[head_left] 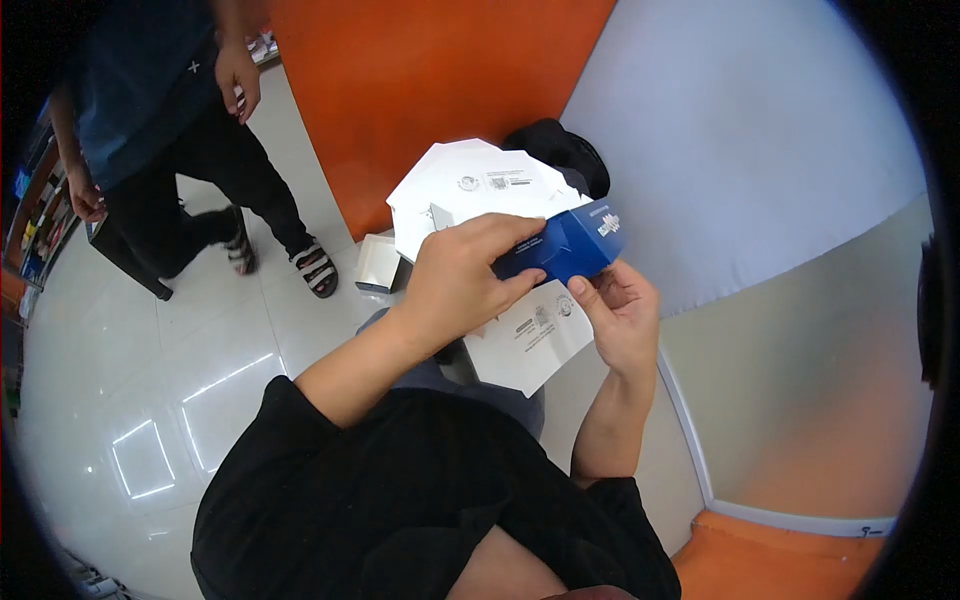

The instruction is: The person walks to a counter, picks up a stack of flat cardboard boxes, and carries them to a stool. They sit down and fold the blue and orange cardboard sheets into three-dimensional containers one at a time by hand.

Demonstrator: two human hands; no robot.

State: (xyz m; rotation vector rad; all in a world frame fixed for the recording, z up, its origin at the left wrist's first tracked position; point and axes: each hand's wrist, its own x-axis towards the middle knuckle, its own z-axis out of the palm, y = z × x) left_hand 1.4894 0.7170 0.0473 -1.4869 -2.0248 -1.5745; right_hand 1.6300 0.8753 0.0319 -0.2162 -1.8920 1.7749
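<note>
A small blue box [572,246] with white print on its end is held in front of me, above my lap. My left hand [462,272] grips it from the left, thumb and fingers closed on its near and far edges. At its right end my right hand [620,312] pinches the lower edge, the thumb on the near side and the other fingers curled partly out of sight. Beneath and behind the box lie white printed card sheets [470,170], overlapping like unfolded cartons. Another white printed sheet [532,338] sticks out below my hands.
An open white box [378,264] is on the tiled floor, left of the sheets. A black item [565,150], perhaps a bag, sits behind them. An orange panel [420,90] and a pale wall [740,150] enclose the far side. Another person [150,130] stands at the left.
</note>
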